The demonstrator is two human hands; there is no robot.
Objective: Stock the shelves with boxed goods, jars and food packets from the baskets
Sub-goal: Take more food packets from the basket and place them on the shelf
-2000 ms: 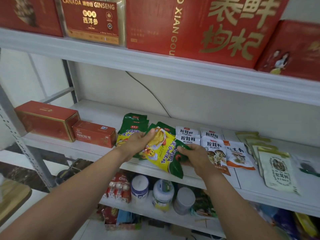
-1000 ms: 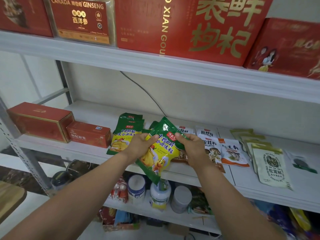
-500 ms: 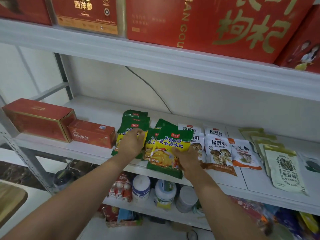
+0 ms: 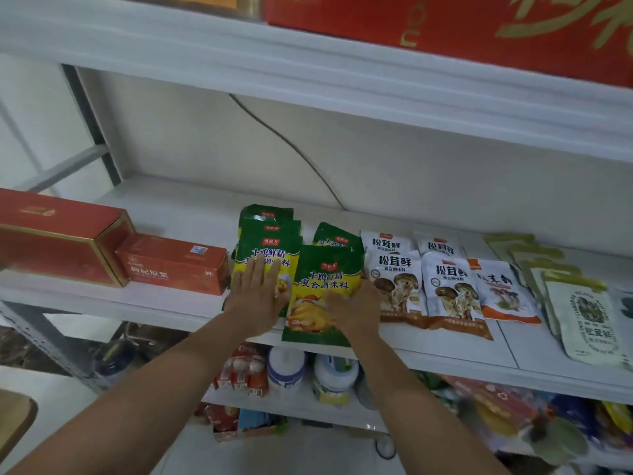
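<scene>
Seasoning packets (image 4: 320,269) lie at the front edge of the shelf (image 4: 178,303), left hand (image 4: 258,296) and right hand (image 4: 356,308) flat on them; remaining stock unseen.

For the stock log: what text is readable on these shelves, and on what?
"土鸡鲜精 复合调味料": front green-and-yellow packet.
"松茸鲜 复合调味料": white mushroom packets.
"枸杞原浆": small red box, slightly blurred.
"松茸鲜": cream pouch; Latin ring too small.
"OU": large red box above, rest cut off.
Orange-and-white packet: script too blurred to read.
</scene>
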